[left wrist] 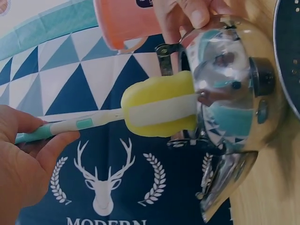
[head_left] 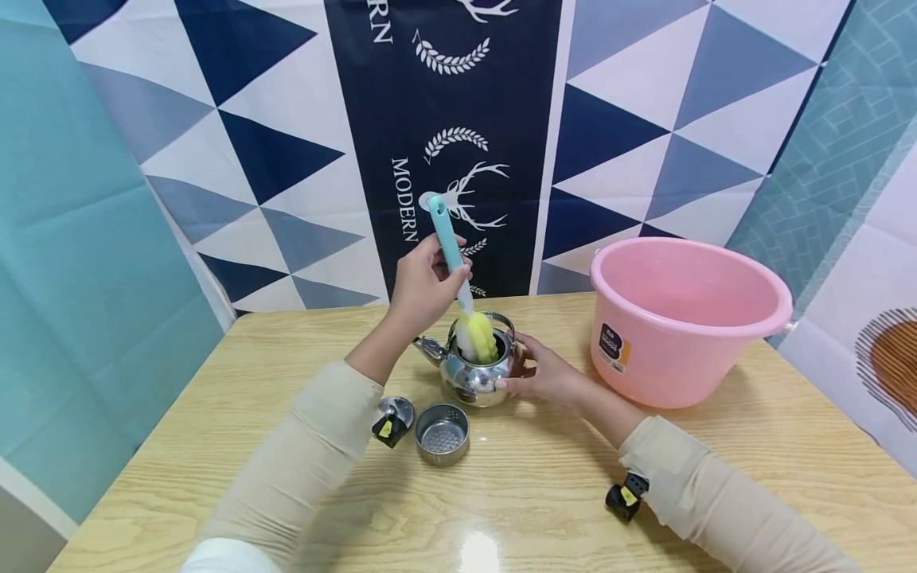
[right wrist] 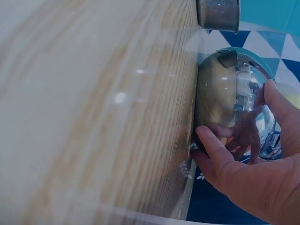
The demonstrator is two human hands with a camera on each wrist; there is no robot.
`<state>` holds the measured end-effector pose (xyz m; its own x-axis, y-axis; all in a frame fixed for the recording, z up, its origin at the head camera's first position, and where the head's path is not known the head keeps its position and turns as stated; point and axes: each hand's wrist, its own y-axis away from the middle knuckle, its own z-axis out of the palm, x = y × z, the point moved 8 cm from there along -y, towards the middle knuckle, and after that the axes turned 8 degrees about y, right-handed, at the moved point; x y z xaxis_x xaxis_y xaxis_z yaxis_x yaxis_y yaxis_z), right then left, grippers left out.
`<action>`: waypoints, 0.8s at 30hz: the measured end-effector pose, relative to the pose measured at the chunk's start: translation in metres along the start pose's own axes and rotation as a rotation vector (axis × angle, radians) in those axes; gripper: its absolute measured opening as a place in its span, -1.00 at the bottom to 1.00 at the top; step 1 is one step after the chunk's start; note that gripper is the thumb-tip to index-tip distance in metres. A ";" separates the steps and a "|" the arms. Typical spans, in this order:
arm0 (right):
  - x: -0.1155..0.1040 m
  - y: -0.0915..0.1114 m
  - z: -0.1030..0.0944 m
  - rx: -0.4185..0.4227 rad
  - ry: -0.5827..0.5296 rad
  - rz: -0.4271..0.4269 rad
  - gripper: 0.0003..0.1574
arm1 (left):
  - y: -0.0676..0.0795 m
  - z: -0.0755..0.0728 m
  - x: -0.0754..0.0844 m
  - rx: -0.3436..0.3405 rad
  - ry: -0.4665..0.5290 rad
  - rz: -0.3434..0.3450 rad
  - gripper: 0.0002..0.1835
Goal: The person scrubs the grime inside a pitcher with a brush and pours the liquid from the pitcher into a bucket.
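Note:
My left hand [head_left: 424, 288] grips the teal and white handle of a sponge brush [head_left: 447, 239] above a shiny metal teapot [head_left: 473, 386]. In the left wrist view, the yellow and white sponge head [left wrist: 159, 105] is partly inside the teapot's opening. My right hand [head_left: 540, 372] holds the teapot by its side, opposite the spout [left wrist: 225, 183]. Its thumb and fingers curve around the metal body [right wrist: 220, 89] in the right wrist view. The teapot sits upright on the table, its arched handle [head_left: 501, 320] raised. The brush tip is hidden inside.
A metal strainer basket [head_left: 442, 435] stands in front of the teapot, with a metal lid [head_left: 398, 409] beside it, partly covered by the left wrist camera. At the right stands a large pink bucket [head_left: 666, 350]. A patterned curtain [head_left: 286, 159] hangs behind the wooden table [head_left: 544, 493].

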<state>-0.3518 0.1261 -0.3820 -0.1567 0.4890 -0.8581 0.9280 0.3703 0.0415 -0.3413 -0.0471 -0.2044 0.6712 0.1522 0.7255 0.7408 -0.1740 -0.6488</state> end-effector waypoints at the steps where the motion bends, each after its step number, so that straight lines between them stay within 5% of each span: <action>1: 0.000 0.000 0.000 0.001 0.001 -0.003 0.23 | 0.001 0.002 -0.002 -0.004 -0.003 -0.002 -0.71; 14: 0.001 0.000 0.002 -0.011 -0.001 0.000 0.22 | 0.012 0.021 -0.029 -0.134 -0.041 -0.093 -0.58; 24: 0.000 0.004 0.000 -0.024 -0.019 0.001 0.26 | 0.010 0.029 -0.029 -0.141 0.049 -0.053 -0.63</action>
<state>-0.3483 0.1272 -0.3816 -0.1491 0.4747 -0.8674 0.9198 0.3887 0.0547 -0.3521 -0.0249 -0.2389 0.6262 0.1178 0.7707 0.7618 -0.3027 -0.5727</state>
